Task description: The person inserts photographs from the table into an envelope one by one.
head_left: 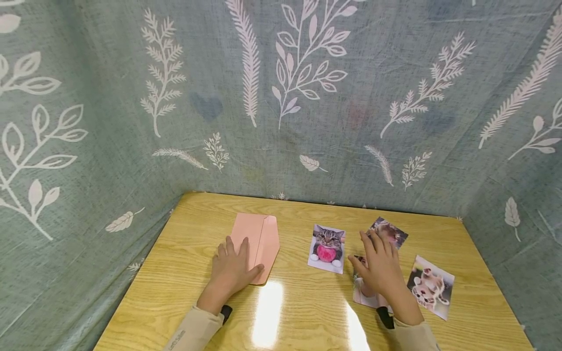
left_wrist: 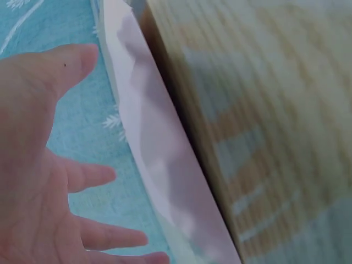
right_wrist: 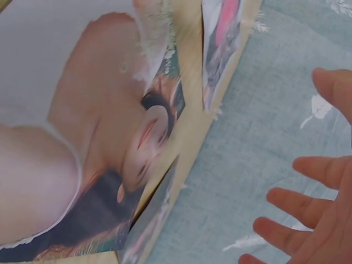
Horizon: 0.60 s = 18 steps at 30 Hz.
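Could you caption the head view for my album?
Tabby cat photo between left hand over pink envelope and right hand over other photos.

Pink flat envelope with angled end [head_left: 268,243]: paper, smooth and matt, with a crisp creased seam.
Rectangular colour photo of a grey cat [head_left: 326,249]: thin paper or card, smooth-faced.
Rectangular colour photo of a pale, furry animal [head_left: 432,285]: the same smooth printed sheet.
Rectangular colour photo of a person [right_wrist: 104,71]: smooth printed paper or card; gloss hard to tell.
Yellow-brown tabletop [head_left: 303,302]: wood or wood-look, streaky grain, glossy enough for white glare.
Grey-green leaf-print curtain [head_left: 272,161]: woven cloth, matt, lightly wrinkled.
Beige sleeve [head_left: 190,331]: cloth, matt.
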Motion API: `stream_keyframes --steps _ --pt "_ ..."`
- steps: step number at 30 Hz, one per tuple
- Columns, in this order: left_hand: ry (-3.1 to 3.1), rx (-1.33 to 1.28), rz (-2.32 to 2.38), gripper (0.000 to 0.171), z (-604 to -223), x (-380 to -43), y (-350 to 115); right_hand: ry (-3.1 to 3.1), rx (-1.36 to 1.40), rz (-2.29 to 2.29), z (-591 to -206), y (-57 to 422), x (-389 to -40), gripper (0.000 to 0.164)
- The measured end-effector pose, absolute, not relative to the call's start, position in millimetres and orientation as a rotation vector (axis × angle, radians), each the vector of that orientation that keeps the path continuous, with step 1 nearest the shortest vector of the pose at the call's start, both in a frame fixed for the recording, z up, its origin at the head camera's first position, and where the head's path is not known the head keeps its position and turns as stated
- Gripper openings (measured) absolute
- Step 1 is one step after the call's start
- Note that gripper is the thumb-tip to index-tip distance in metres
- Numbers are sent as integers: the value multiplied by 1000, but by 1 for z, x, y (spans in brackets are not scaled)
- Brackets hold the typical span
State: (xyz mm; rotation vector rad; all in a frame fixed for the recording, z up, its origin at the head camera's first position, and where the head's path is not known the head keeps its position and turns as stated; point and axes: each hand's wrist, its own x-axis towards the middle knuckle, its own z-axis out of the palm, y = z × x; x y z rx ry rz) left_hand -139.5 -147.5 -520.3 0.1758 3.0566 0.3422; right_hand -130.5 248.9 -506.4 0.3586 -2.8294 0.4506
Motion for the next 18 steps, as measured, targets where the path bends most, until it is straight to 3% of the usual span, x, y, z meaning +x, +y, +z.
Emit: stream_keyframes --steps 9,18 --pt "3068 140 400 104 -524 -133 -151 -2799 398 603 -508 246 -141 74" --pt "3108 125 351 95 -524 -130 -151 -2748 456 638 -512 236 -154 70"
